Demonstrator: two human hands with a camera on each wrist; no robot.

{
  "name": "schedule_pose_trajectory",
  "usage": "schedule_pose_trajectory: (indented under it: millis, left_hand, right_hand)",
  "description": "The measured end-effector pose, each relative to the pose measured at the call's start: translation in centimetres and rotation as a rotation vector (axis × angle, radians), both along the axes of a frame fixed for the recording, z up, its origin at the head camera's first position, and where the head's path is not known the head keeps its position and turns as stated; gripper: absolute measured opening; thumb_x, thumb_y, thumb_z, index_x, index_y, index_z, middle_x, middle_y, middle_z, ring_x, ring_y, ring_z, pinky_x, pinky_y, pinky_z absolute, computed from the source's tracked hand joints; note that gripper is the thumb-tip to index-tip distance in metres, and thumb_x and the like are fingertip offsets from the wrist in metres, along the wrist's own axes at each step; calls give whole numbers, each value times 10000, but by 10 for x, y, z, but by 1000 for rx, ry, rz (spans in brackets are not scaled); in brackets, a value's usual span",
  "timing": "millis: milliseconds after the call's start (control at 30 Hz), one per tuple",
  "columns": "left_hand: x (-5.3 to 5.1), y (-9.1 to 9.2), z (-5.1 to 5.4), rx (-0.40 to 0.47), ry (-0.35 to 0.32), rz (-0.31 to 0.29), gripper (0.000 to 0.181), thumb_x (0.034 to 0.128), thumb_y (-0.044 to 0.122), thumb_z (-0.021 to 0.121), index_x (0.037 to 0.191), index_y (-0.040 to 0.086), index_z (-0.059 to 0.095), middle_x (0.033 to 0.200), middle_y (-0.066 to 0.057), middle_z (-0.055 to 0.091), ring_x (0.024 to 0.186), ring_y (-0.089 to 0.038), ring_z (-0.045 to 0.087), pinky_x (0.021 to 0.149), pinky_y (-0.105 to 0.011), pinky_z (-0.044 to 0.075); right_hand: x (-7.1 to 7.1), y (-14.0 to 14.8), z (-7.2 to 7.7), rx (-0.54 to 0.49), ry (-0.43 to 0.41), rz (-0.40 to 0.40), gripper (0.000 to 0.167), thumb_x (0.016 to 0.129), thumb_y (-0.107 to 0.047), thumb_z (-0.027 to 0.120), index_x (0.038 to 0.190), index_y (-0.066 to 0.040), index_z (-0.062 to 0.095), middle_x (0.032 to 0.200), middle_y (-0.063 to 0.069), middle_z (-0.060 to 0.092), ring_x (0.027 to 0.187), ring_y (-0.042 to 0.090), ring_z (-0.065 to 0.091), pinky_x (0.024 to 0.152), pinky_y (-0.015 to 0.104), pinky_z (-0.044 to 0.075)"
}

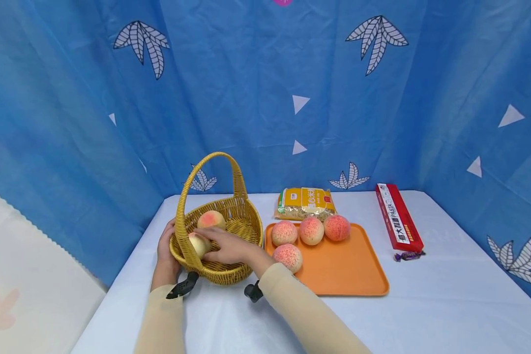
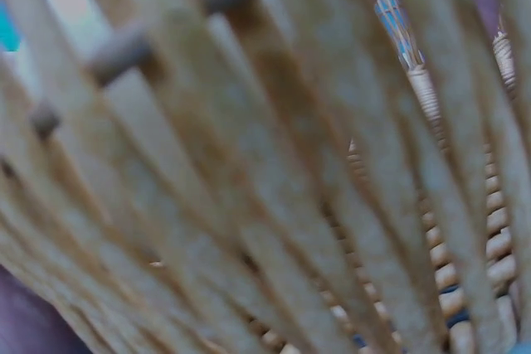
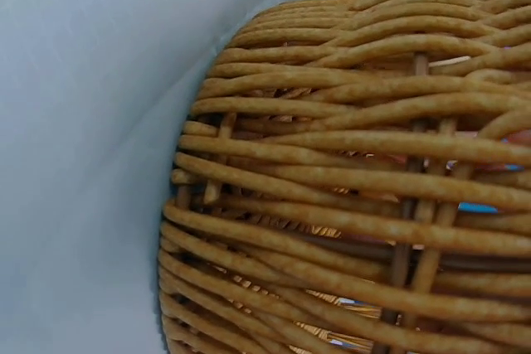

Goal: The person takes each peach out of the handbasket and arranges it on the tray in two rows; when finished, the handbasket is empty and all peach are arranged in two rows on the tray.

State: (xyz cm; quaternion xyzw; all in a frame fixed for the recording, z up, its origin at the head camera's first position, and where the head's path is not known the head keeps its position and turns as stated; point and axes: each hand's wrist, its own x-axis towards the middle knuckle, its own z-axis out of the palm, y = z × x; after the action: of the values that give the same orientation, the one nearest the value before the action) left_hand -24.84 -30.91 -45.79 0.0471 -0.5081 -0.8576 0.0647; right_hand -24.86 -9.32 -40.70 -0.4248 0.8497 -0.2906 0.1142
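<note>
A woven wicker basket point(image 1: 219, 278) with a tall arched handle stands at the left of the table. Against its left outer side rests my left hand point(image 1: 167, 250), its fingers laid along the wall and partly hidden by the rim. Inside the basket, my right hand point(image 1: 230, 246) grips a pale peach point(image 1: 199, 245) near the handle's front foot, thumb and fingers on either side. Another peach point(image 1: 211, 220) with a red blush lies behind it in the basket. Close-up wicker point(image 2: 274, 155) fills the left wrist view, and the basket's outer wall point(image 3: 348, 172) fills much of the right wrist view.
Right of the basket, an orange tray point(image 1: 340, 270) carries several peaches point(image 1: 311, 231) along its left and back edges. Behind it lies a yellow food packet point(image 1: 305, 202). Farther right are a red pasta box point(image 1: 398, 216) and a purple wrapped candy point(image 1: 409, 255).
</note>
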Motion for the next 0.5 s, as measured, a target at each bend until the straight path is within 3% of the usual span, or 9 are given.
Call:
schedule_pose_trajectory:
  millis: [233,500]
  left_hand:
    - [-1,1,1,-4,14,1,398,1043,101,245,1356,230,453,1340,69,489,1287,-108,426,1068,-217,378]
    - [3,3,2,-35,13,20,375,1045,122,268,1313,260,492,1272,93,522,1241,-95,463,1010,-188,423]
  right_hand:
    - [1,-2,0,56,65,-18,652,982,-318,603,1566,-308,313,1625,22,322,1465,216,382,1163,415,375]
    - [3,-1,1,64,36,-43,661,954,-373,641,1548,-297,361,1489,21,427,1313,172,503,1081,335,439]
